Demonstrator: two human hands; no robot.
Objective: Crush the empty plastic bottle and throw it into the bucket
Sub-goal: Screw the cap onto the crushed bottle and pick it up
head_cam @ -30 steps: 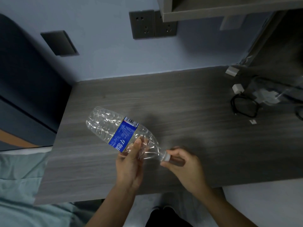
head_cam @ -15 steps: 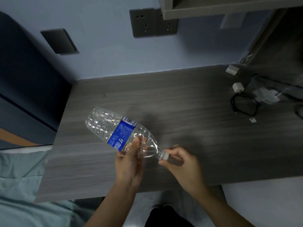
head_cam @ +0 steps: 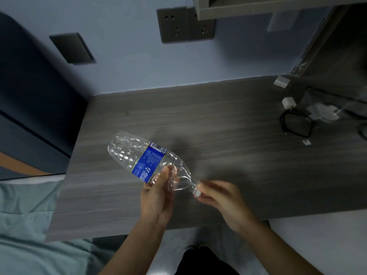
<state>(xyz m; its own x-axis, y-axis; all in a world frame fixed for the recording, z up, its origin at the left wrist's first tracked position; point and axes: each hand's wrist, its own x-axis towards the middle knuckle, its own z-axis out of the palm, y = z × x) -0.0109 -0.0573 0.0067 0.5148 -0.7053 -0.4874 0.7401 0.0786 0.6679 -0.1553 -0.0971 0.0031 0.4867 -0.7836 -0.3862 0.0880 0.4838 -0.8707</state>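
Note:
An empty clear plastic bottle [head_cam: 139, 155] with a blue label is held tilted above the grey wooden desk [head_cam: 218, 120], its base toward the upper left. My left hand [head_cam: 156, 197] grips the bottle's shoulder just below the label. My right hand [head_cam: 220, 199] pinches the white cap [head_cam: 197, 192] at the neck with its fingertips. The bottle's upper body looks dented under my left fingers. No bucket is in view.
A black cable loop [head_cam: 296, 126] and white chargers [head_cam: 289, 102] lie at the desk's right end. Wall sockets [head_cam: 184, 24] and a shelf [head_cam: 258, 6] sit above the desk. A bed with pale green bedding [head_cam: 29, 225] is at the left.
The bottle and both hands stay nearly in place. My right fingers have shifted slightly around the cap.

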